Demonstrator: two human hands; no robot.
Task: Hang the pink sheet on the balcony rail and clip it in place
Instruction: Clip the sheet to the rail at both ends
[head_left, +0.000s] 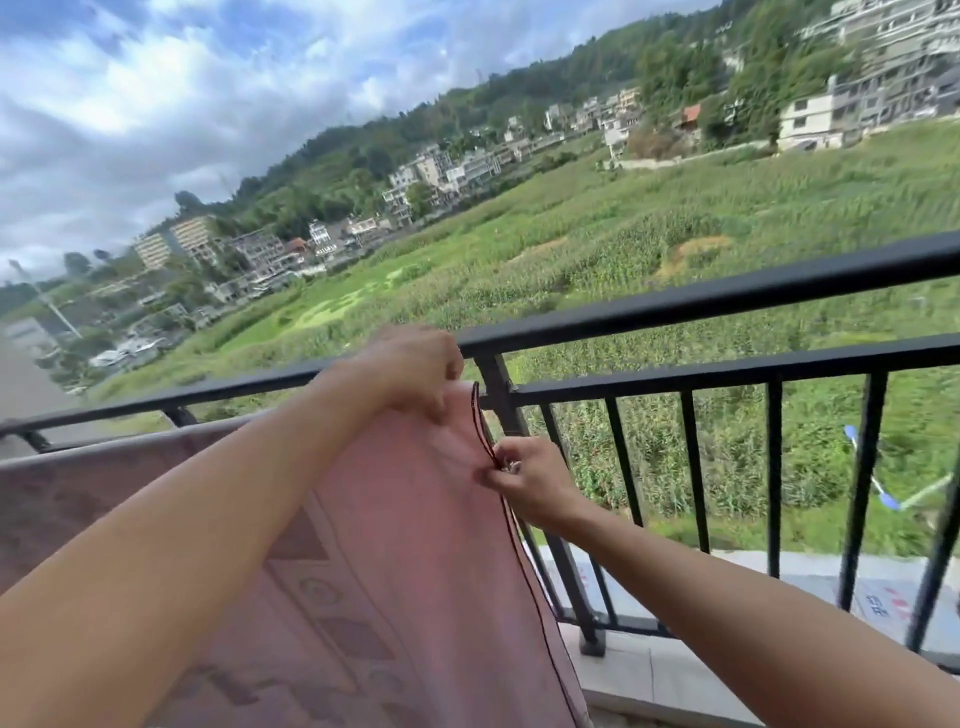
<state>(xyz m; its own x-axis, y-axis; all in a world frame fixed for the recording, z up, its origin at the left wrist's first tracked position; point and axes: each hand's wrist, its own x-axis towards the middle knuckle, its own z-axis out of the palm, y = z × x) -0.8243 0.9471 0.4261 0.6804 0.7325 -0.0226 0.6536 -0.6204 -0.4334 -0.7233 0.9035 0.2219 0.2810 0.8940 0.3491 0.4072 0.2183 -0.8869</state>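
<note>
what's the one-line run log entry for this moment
stage: draping, unclipped | pink sheet: over top rail | left hand: grips sheet top at rail | right hand: pinches dark-trimmed edge | clip: none clearly seen

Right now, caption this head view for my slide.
Left hand and right hand grip the pink sheet edge at the black balcony rail.

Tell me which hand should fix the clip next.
Probably right: the right hand pinches the pink sheet edge, possibly with a clip, while the left hand pins it by the rail.
</note>
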